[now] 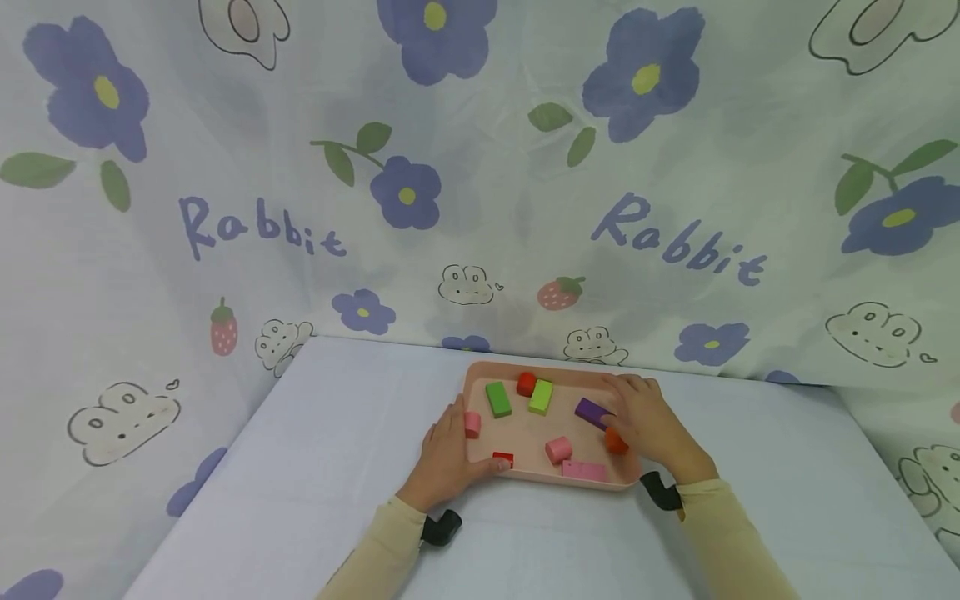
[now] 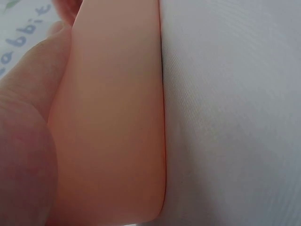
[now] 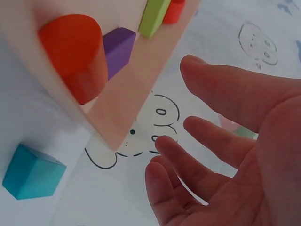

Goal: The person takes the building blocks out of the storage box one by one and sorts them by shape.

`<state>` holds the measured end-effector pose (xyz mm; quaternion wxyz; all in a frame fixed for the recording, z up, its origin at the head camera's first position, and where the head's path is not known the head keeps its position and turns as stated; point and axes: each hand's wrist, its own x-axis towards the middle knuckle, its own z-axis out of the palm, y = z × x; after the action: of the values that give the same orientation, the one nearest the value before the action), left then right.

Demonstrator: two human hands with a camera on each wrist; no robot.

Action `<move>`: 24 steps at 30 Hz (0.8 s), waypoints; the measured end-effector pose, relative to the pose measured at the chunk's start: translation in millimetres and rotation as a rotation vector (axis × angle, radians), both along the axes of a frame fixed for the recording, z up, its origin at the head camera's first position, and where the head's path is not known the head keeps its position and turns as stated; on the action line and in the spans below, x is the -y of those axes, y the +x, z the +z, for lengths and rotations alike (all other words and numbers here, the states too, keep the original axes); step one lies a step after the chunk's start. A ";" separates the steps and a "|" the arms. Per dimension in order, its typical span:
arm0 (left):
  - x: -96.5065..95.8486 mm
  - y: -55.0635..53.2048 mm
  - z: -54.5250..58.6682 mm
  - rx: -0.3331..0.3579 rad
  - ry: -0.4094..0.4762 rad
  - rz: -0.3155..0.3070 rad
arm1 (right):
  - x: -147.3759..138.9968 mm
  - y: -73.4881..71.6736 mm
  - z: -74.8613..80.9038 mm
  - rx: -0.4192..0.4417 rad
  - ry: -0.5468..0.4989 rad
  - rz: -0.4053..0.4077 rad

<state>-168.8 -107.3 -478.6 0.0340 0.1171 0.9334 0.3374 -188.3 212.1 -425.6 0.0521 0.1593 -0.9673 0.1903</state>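
A pale pink tray [image 1: 521, 432] lies on the white table with several coloured blocks in it. My left hand [image 1: 446, 458] grips its near left corner, fingers along the left side and thumb over the front rim beside a red block [image 1: 504, 457]. At the right end, my right hand [image 1: 648, 423] overlaps the tray close to a purple block [image 1: 591, 412] and an orange-red cylinder [image 1: 617, 441]. The right wrist view shows that hand's fingers spread, with nothing between them. A green block [image 1: 498, 400], lime block [image 1: 541, 397] and red cylinder [image 1: 527, 383] lie toward the back.
Pink pieces sit inside too: a cylinder [image 1: 558, 450] and flat block [image 1: 583, 471] near the front, another cylinder [image 1: 472, 425] at the left wall. Outside the tray, a teal block [image 3: 35, 172] shows in the right wrist view. A printed cloth [image 1: 480, 208] hangs behind the table.
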 end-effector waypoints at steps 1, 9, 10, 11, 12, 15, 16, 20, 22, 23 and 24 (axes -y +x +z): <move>0.3 0.1 -0.1 0.001 0.000 0.001 | -0.2 -0.5 0.8 -0.002 0.013 0.007; 0.0 1.1 -0.6 0.006 0.011 0.001 | 3.4 -8.1 9.1 0.060 0.082 0.022; -0.3 1.3 -0.3 0.008 0.011 0.002 | 4.3 -9.2 10.2 0.080 0.084 0.023; -0.5 1.5 -0.3 0.007 0.011 0.001 | 5.1 -10.4 11.1 0.101 0.092 0.024; -0.7 1.5 -0.1 0.005 0.006 0.001 | 5.7 -11.8 11.6 0.118 0.102 0.027; -0.3 0.9 -0.7 -0.007 -0.004 -0.005 | 7.4 -15.6 11.4 0.157 0.110 0.031; -0.2 0.6 -1.2 -0.014 -0.008 -0.008 | 8.0 -16.9 11.1 0.162 0.116 0.035; 0.2 -0.3 -2.5 -0.024 -0.027 -0.012 | 12.0 -21.7 9.5 0.202 0.148 0.029; -0.1 -0.3 -2.9 -0.025 -0.028 -0.009 | 13.7 -23.3 9.0 0.211 0.172 0.030; -0.4 -0.3 -2.7 -0.027 -0.026 -0.009 | 14.1 -24.0 8.0 0.214 0.183 0.027; -0.7 -0.2 -2.7 -0.024 -0.024 -0.007 | 14.3 -24.4 6.9 0.216 0.201 0.025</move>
<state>-169.0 -106.6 -481.3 0.0252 0.1241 0.9374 0.3245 -212.7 197.8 -418.7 -0.0706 0.1542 -0.9794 0.1093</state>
